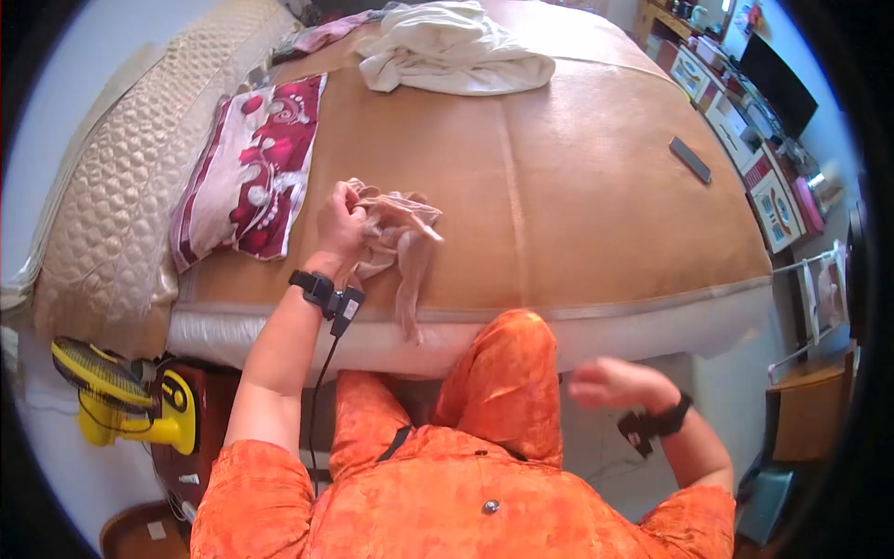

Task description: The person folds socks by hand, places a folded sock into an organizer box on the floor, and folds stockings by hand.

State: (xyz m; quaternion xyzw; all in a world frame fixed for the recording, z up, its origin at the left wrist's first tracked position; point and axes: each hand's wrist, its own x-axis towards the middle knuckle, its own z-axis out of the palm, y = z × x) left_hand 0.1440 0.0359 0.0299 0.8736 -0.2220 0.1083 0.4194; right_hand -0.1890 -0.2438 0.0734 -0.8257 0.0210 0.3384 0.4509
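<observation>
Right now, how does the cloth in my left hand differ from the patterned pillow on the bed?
The cloth is pale pinkish-beige and looks plain, while the pillow is patterned in dark red and cream. The cloth is crumpled in your left hand; the pillow lies on the bed. The bunched cloth looks smaller than the pillow. Both appear to be fabric.

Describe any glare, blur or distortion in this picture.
Head view: the bed washes out in glare toward its far edge; head view: the right hand is soft, probably motion blur, while the left hand and pinkish cloth look clearer; head view: wide-angle distortion curves the bed's edges, and the corners go black.
</observation>
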